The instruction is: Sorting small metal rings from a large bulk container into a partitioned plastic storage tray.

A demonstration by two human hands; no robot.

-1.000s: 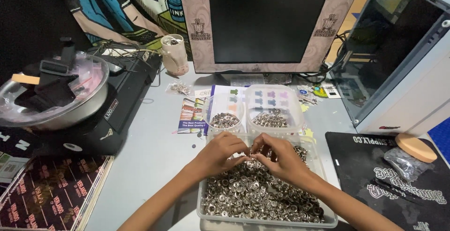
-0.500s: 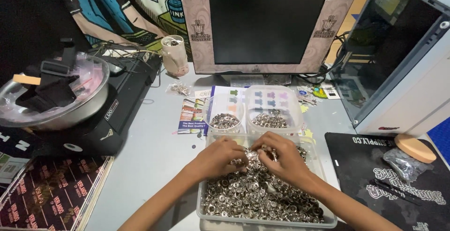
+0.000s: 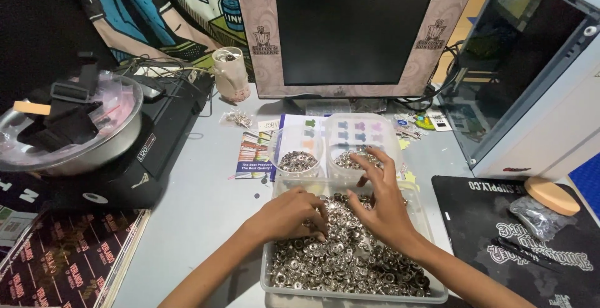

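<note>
While my left hand (image 3: 294, 211) pinches among the metal rings (image 3: 337, 258) in the tray (image 3: 275, 283), my spread right hand (image 3: 381, 205) reaches toward the small container (image 3: 359, 136) above, mid-frame.

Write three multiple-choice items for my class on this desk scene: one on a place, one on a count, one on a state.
1. Where does the left hand rest?
A. in the big clear tray of metal rings
B. on the steel bowl
C. on the monitor

2. How many small clear tubs stand just behind the tray?
A. one
B. two
C. four

3. What state is the monitor in?
A. showing a picture
B. dark
C. lying face down

Answers:
1 A, its fingers dig into the metal rings in the big clear tray.
2 B, the left tub and right tub stand side by side.
3 B, the monitor is upright with a black screen.
</note>
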